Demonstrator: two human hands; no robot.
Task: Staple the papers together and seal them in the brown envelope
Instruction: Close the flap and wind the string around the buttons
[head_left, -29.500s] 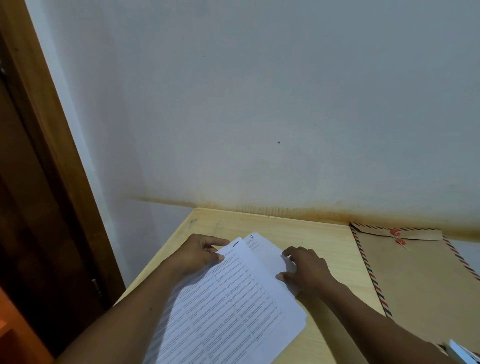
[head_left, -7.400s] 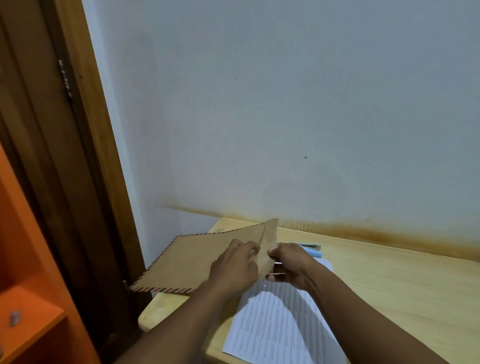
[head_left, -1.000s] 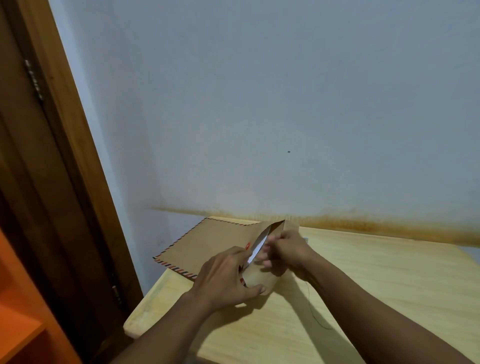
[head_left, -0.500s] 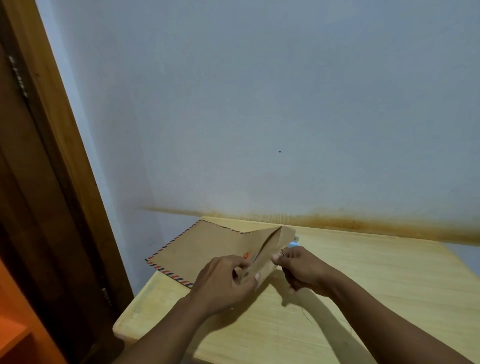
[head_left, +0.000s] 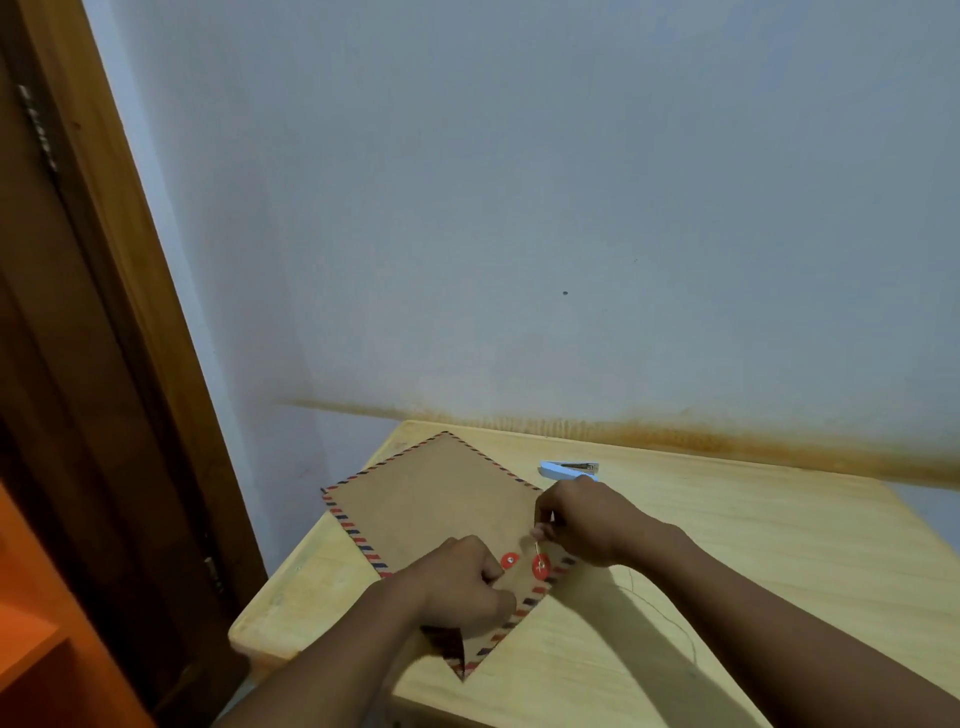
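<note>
Spring-back is the first risk: should the left grip (head_left: 457, 587), closed on the flap end of the brown envelope (head_left: 431, 499), ease off, the flap could lift. Further right, the thin string (head_left: 536, 545) might slip from the right grip (head_left: 587, 525), which pinches it, or a hard pull could tear its red disc (head_left: 540, 565) loose. The envelope lies low and central on the surface (head_left: 753, 571), mostly up and left of both grips; the left one covers its near corner, the right one touches its right edge. No papers show, so they are likely inside. A pale blue stapler (head_left: 569, 469) lies just beyond the right grip.
</note>
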